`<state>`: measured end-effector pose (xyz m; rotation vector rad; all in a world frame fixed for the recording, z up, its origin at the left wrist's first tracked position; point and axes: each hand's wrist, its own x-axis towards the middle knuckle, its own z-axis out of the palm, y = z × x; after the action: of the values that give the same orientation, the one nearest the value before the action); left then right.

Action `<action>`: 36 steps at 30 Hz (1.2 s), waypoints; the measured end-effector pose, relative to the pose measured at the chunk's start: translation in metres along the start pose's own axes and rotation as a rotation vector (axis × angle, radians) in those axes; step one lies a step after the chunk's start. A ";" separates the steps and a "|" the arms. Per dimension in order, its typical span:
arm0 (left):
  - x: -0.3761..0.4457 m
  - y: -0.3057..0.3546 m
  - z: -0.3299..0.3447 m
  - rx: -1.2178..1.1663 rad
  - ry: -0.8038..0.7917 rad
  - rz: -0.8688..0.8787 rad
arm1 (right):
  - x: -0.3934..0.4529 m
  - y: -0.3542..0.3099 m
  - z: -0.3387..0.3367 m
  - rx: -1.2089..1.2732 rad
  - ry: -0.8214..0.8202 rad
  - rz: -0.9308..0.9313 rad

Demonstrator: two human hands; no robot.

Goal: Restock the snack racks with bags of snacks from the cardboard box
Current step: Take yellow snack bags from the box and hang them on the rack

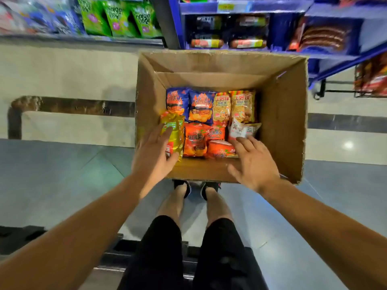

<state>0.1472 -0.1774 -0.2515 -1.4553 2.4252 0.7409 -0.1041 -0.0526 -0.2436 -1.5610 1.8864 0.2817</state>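
An open cardboard box stands on the floor in front of me, holding several snack bags. Blue bags and yellow-orange bags lie at the back, orange bags in front. My left hand lies on a yellow bag at the box's left side, fingers spread over it and thumb under its lower edge. My right hand reaches into the box with fingers spread, its fingertips at a white bag and the orange bag beside it.
A snack rack with green bags stands at the back left. A blue shelf unit with sausage packs is behind the box, another rack at far right. My legs and shoes are just behind the box.
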 end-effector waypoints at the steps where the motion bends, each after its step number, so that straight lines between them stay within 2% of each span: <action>1: 0.005 -0.006 0.012 0.023 -0.031 -0.023 | 0.013 0.002 0.009 -0.004 -0.012 -0.014; 5: 0.026 -0.028 0.060 0.059 -0.102 -0.094 | 0.065 0.008 0.046 -0.009 -0.048 -0.031; 10: 0.072 -0.053 0.125 -0.034 -0.126 -0.226 | 0.137 0.012 0.101 0.052 -0.061 -0.024; 17: 0.140 -0.094 0.215 -0.124 -0.099 -0.414 | 0.221 0.013 0.179 0.081 -0.065 -0.036; 22: 0.170 -0.119 0.259 -0.169 -0.034 -0.430 | 0.247 0.018 0.215 0.058 -0.071 -0.063; 28: 0.171 -0.106 0.251 -0.232 0.078 -0.479 | 0.242 0.026 0.221 0.156 -0.026 -0.040; 30: 0.166 -0.093 0.232 -0.307 0.125 -0.448 | 0.236 0.024 0.211 0.284 -0.011 -0.022; 34: 0.170 -0.053 0.203 -0.428 0.154 -0.424 | 0.230 0.008 0.190 0.701 -0.102 -0.003; 36: 0.176 -0.038 0.199 -0.481 0.146 -0.453 | 0.230 0.004 0.188 0.771 -0.071 0.027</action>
<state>0.0803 -0.2219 -0.5079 -2.2035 1.9567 1.1841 -0.0575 -0.1296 -0.5267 -0.9799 1.6661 -0.3464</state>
